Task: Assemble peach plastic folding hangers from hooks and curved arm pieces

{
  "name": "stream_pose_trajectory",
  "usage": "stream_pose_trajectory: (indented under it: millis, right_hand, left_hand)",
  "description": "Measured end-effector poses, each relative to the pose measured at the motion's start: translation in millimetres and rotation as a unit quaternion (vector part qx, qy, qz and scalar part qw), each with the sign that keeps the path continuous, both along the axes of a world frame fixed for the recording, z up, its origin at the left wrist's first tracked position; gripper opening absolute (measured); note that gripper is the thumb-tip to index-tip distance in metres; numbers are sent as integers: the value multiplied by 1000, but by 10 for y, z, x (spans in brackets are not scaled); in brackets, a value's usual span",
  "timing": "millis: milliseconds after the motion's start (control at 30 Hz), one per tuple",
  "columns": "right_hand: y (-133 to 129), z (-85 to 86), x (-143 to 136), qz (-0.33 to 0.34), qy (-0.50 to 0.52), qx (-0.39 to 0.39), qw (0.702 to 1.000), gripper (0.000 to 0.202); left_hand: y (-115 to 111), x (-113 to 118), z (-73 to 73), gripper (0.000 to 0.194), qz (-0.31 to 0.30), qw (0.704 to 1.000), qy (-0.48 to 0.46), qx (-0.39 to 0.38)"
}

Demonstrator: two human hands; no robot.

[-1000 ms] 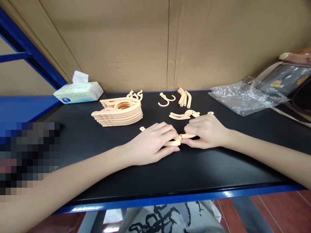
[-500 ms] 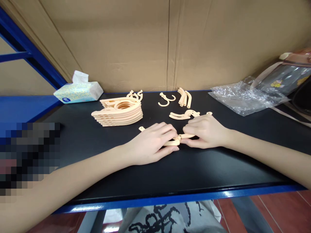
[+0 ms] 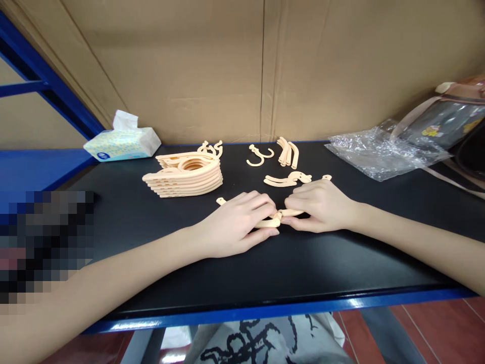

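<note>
Fingers of the left hand (image 3: 238, 222) and the right hand (image 3: 320, 205) close around cream plastic pieces (image 3: 270, 223) that meet between them, low over the black tabletop (image 3: 242, 278). I see a stack of folded hangers (image 3: 184, 177) beyond the left hand, with loose hooks (image 3: 260, 154) and a bundle of curved rods (image 3: 288, 152) farther back. Two-armed parts (image 3: 288, 179) lie just beyond the right hand; I make out a tissue pack (image 3: 123, 143) at the far left.

The head camera is looking forward and down over the black tabletop (image 3: 303, 263). It is facing the cardboard (image 3: 182, 65).
</note>
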State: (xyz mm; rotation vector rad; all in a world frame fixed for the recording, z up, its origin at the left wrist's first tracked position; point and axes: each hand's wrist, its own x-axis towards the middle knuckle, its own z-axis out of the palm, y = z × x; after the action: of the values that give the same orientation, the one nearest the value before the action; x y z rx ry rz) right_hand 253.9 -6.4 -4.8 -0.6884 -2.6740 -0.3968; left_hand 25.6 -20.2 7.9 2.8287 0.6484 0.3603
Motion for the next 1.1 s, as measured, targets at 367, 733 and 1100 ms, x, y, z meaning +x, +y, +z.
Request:
stream_pose_trajectory:
  millis: [367, 733, 1100]
  right_hand:
    - [4, -6, -3, -2, -3, -5, 1000, 43]
    - [3, 8, -10, -7, -8, -15, 1000, 42]
    - [5, 8, -4, -18, -17, -42, 999, 42]
  left_hand:
    - [1, -10, -15, 20, -3, 1000, -6, 1]
    - [-5, -11, -5, 20, -1, 1000, -1, -2]
    - [1, 5, -11, 20, 4, 1000, 5, 6]
